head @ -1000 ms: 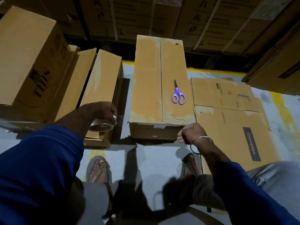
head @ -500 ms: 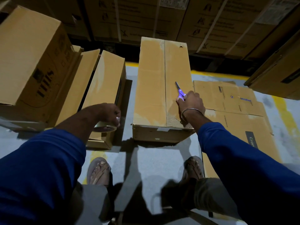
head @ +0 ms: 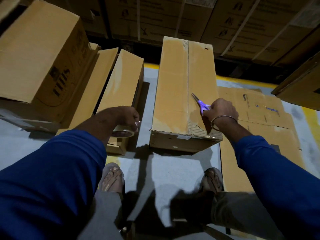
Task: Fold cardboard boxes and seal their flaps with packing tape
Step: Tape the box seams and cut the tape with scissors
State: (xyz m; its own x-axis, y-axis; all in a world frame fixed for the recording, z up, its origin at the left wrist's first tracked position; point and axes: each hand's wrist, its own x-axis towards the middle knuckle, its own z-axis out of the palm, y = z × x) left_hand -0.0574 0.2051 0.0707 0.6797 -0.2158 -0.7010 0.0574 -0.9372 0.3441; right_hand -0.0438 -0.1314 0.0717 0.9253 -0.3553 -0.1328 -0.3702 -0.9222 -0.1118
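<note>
The right hand (head: 223,110) grips the purple handles of one pair of scissors (head: 200,104), blades closed and pointing up and left over the top of the middle box (head: 173,87). The left hand (head: 128,116) curls round one tape roll (head: 122,133), held over the gap between that box and the narrow box (head: 124,84) to its left; a thin strand of tape seems to run from the roll to the middle box's near corner, though it is faint. A metal bangle (head: 223,118) circles the right wrist; both arms wear blue sleeves.

The middle box stands on the grey floor (head: 173,170), its two top flaps closed and meeting at a centre seam; what it holds cannot be seen. Left of the narrow box another slim one (head: 97,84) leans, and a large box (head: 34,49) sits at far left, cut off by the edge. Flattened cardboard (head: 256,118) lies right of the middle box, partly under the right arm. Stacked cartons (head: 173,18) fill the dark background, their printing hard to read. Two sandalled feet (head: 112,177) show below.
</note>
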